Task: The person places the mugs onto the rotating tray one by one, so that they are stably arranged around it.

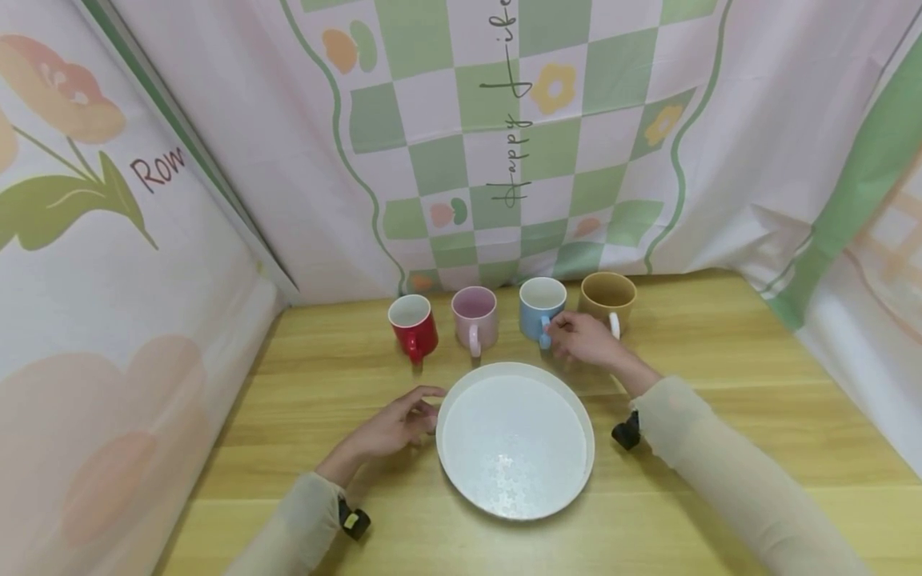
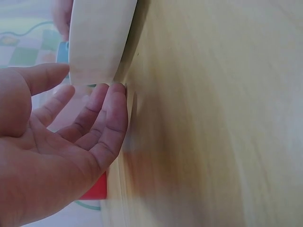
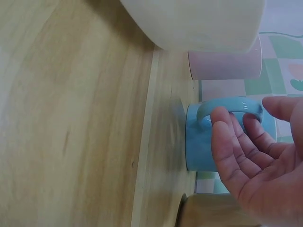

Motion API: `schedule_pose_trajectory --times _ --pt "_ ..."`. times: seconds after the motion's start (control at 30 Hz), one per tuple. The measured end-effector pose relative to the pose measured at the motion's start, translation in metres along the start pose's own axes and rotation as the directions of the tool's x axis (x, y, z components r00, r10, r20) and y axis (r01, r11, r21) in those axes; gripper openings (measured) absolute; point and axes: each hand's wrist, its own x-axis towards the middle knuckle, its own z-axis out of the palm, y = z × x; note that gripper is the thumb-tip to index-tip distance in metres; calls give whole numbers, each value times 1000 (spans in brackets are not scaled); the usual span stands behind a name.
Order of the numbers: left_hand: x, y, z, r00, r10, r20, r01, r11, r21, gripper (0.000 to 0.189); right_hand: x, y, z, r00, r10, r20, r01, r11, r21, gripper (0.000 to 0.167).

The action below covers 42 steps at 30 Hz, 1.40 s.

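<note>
A round white tray point(image 1: 515, 440) lies on the table. My left hand point(image 1: 392, 428) is at its left side, fingers loosely bent. In the left wrist view the thumb and fingertips come right up to the tray's wall point(image 2: 97, 42), palm turned upward. Behind the tray stands a light blue mug point(image 1: 531, 322), its handle facing me. At that handle is my right hand point(image 1: 587, 340). The right wrist view shows the thumb at the top of the blue handle point(image 3: 229, 105) and bent fingertips against its underside. The mug stands upright on the table.
Left of the blue mug stand a pink mug point(image 1: 464, 330) and a red mug point(image 1: 425, 338). To its right is a brown mug point(image 1: 608, 292) with a white handle, partly behind my right hand. A patterned curtain point(image 1: 439, 104) hangs along the table's back edge.
</note>
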Motion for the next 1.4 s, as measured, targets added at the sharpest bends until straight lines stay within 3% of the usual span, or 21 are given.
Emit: schedule_pose_trajectory --times 0.57,0.9,1.4 --pt "-1 3 0 1000 -8 4 8 1000 2 44 -4 5 -6 1000 -11 -1 11 1000 20 28" --pt "-1 1 0 1000 -7 5 7 1000 1 45 -6 9 -8 1000 17 -3 -16 994 110 31" --pt "-1 0 0 1000 1 19 -1 1000 6 48 0 8 -4 997 72 30 -78 959 272 31"
